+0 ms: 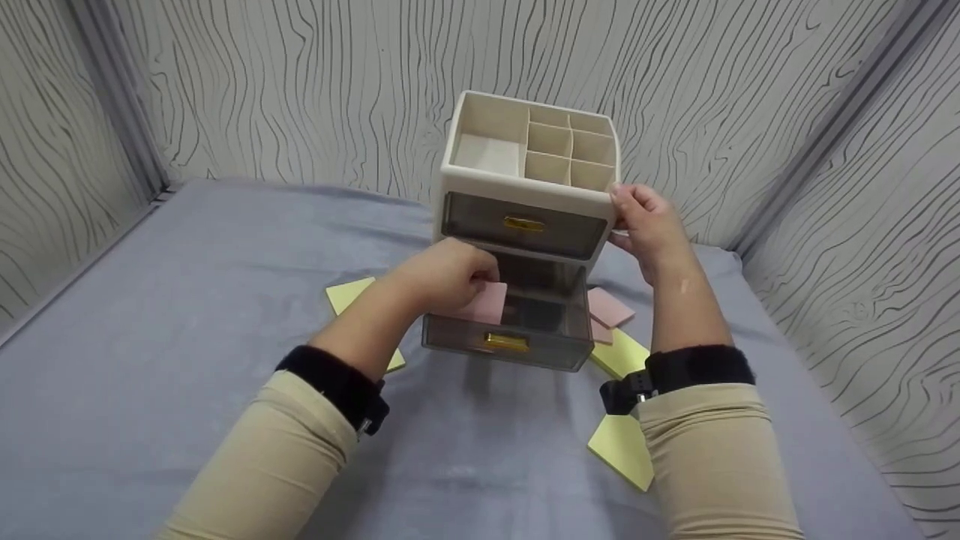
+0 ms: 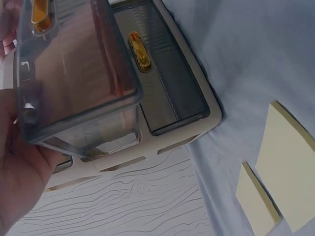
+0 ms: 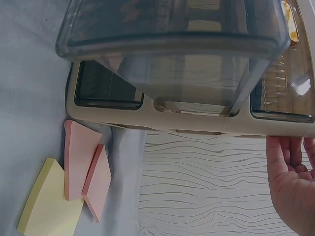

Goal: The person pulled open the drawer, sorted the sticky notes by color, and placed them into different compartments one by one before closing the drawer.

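A cream desk organizer (image 1: pixel 480 142) with open top compartments stands at the back of the grey cloth. Its upper smoky drawer (image 1: pixel 523 225) is closed. The lower drawer (image 1: pixel 517 337) is pulled out toward me. My left hand (image 1: pixel 480 281) pinches a pink sticky-note pad (image 1: pixel 486 303) over the left side of that open drawer. My right hand (image 1: pixel 626 206) grips the organizer's top right corner. The left wrist view shows the open drawer (image 2: pixel 74 73) beside my palm. The right wrist view shows the drawer (image 3: pixel 172 34) from below, with my right hand (image 3: pixel 290 182) against the organizer's side.
Two pink pads (image 3: pixel 81 162) and a yellow pad (image 3: pixel 47 206) lie right of the organizer. Another yellow pad (image 1: pixel 622 450) lies by my right wrist, and more yellow pads (image 2: pixel 285 167) lie on the left. Patterned walls enclose the grey cloth (image 1: pixel 187 300).
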{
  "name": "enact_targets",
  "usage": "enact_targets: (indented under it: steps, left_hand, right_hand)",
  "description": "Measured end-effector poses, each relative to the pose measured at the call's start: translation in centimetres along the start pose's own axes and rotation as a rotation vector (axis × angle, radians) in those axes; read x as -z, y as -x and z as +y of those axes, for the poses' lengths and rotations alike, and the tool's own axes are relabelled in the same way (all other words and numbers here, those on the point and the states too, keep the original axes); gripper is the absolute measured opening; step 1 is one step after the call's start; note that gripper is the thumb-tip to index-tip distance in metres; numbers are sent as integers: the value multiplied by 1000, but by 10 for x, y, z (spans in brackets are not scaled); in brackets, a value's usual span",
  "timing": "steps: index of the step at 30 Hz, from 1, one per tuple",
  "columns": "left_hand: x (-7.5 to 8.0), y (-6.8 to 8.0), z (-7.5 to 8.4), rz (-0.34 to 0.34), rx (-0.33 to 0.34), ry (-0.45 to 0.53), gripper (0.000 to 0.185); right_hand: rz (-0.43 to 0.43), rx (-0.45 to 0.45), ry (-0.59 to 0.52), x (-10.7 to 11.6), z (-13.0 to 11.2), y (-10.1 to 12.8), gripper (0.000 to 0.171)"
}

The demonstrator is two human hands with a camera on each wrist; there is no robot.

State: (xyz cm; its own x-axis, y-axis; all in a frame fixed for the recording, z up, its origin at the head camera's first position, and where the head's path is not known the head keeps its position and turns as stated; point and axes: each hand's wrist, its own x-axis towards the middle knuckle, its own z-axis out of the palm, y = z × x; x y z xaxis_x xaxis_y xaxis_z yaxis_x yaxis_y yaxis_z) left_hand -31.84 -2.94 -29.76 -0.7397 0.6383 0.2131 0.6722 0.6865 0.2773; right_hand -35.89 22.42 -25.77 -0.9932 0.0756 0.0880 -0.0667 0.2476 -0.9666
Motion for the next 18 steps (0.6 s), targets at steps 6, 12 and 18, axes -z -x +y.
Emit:
enact_targets:
  steps: [6, 12, 18]
  left_hand:
    - [0, -4, 2, -61, 29, -117, 15]
    - [-4, -6, 6, -87, 12, -260, 9]
    - [-11, -9, 5, -125, 35, -327, 11]
  right_hand:
    - [0, 9, 6, 2, 0, 1, 34]
    - [-10, 8, -10, 1, 0, 0, 31]
    - [-9, 7, -3, 0, 1, -1, 31]
